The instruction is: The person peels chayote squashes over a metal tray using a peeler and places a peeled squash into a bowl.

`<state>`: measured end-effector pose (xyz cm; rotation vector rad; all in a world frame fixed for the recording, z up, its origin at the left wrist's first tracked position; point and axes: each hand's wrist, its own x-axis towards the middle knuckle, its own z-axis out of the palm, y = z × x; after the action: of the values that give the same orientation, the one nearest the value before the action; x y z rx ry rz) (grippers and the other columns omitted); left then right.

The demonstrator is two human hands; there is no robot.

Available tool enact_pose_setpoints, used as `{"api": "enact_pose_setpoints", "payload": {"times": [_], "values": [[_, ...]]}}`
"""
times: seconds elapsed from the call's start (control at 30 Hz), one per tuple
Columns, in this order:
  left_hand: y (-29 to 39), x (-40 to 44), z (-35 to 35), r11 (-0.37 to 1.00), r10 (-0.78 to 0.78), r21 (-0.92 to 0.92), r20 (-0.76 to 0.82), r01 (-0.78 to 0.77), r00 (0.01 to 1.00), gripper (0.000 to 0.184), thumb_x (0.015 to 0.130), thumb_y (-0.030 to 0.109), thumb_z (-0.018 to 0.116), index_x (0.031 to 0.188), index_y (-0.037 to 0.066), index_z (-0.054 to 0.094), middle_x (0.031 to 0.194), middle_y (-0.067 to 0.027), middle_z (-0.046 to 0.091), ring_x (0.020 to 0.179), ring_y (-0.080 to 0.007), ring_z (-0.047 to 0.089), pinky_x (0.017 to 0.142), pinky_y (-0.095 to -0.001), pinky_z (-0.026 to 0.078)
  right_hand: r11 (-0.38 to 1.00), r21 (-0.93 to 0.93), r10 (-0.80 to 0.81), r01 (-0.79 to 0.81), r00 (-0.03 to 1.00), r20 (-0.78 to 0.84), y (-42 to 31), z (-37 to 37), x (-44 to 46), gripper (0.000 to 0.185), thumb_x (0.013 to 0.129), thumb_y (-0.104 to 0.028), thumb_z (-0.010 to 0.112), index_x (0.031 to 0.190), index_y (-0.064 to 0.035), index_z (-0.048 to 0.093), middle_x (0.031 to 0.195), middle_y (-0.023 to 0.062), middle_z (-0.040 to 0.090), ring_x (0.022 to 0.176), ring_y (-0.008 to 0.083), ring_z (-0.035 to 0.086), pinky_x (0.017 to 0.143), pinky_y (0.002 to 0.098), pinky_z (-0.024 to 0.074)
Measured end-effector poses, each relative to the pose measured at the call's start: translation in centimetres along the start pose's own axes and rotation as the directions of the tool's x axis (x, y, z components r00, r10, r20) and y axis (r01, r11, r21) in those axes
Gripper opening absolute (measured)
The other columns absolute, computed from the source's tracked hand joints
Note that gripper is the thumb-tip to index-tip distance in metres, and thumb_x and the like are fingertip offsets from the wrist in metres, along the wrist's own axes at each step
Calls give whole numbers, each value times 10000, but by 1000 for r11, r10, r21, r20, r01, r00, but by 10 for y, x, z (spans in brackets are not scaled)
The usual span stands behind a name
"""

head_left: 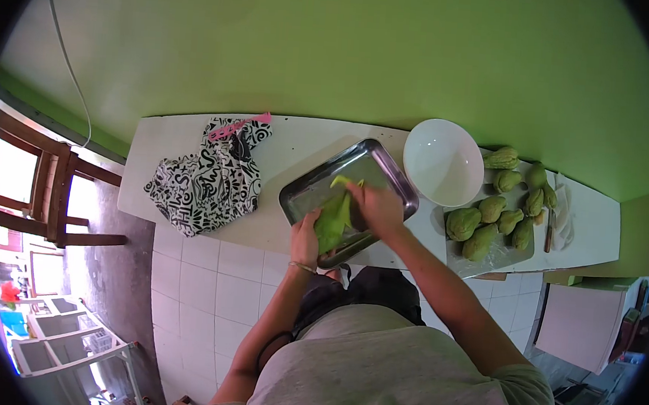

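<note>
Over a rectangular metal tray, my left hand is closed on the edge of a bright green cloth. My right hand is at the cloth's upper right part, above the tray, with its fingers closed round a part of it. The cloth hangs between both hands, and a yellow-green edge of it shows above them. Beneath the hands, some of the tray's inside is hidden. Close to the tray's right corner stands a white bowl.
A black-and-white patterned cloth bag with a pink strip lies at left. Several green chayotes rest on a clear plastic-covered tray at right, beside a knife and a whitish cloth. A wooden chair stands far left.
</note>
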<state>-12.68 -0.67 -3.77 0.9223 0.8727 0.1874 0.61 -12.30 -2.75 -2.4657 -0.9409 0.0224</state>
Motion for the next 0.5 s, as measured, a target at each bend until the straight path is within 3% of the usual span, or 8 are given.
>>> {"api": "enact_pose_setpoints", "payload": {"times": [0.07, 0.13, 0.27, 0.33, 0.43, 0.5], "values": [[-1, -8, 3, 1000, -19, 4, -30, 19, 999, 355, 854, 316, 507, 880, -24, 605, 721, -122, 606, 481, -207, 573, 376, -300, 436, 994, -87, 78, -73, 995, 56, 27, 5, 15, 551, 939, -465, 382, 672, -29, 585, 597, 165, 579, 526, 371, 569, 494, 434, 459], [11, -20, 12, 997, -49, 53, -40, 51, 998, 360, 849, 321, 516, 931, -20, 600, 732, -127, 612, 510, -212, 587, 387, -296, 442, 987, -47, 152, -153, 988, -35, 33, 2, 20, 546, 936, -478, 371, 707, -35, 594, 605, 175, 589, 542, 372, 583, 501, 453, 463], [6, -3, 2, 998, -28, -60, 110, 35, 994, 407, 899, 379, 397, 995, 22, 567, 749, -114, 634, 518, -187, 584, 383, -265, 419, 984, 11, 177, -177, 984, -24, 13, -17, 15, 525, 932, -476, 383, 731, -40, 594, 603, 169, 590, 552, 370, 590, 500, 452, 465], [15, -4, 7, 999, -6, -45, 97, 10, 995, 426, 905, 407, 388, 1028, 39, 563, 806, -116, 644, 567, -185, 602, 420, -265, 442, 995, 45, 95, -93, 995, -44, -8, -27, 4, 503, 932, -445, 416, 691, -34, 576, 589, 161, 579, 523, 367, 572, 481, 448, 447], [13, 7, -6, 994, -103, -11, 207, 107, 973, 435, 915, 433, 364, 1042, 64, 554, 854, -107, 648, 599, -181, 617, 437, -266, 459, 992, 127, -12, 14, 1000, -16, -34, -25, -22, 457, 925, -404, 466, 670, -38, 565, 574, 148, 570, 504, 355, 563, 463, 437, 438], [16, 2, 5, 984, -120, -118, 104, 132, 987, 400, 917, 380, 400, 1061, 37, 548, 816, -88, 634, 573, -173, 602, 431, -279, 465, 988, 150, -47, 42, 999, 27, -44, -24, -34, 431, 918, -389, 489, 670, -44, 565, 569, 140, 569, 499, 343, 565, 455, 425, 441]]}}
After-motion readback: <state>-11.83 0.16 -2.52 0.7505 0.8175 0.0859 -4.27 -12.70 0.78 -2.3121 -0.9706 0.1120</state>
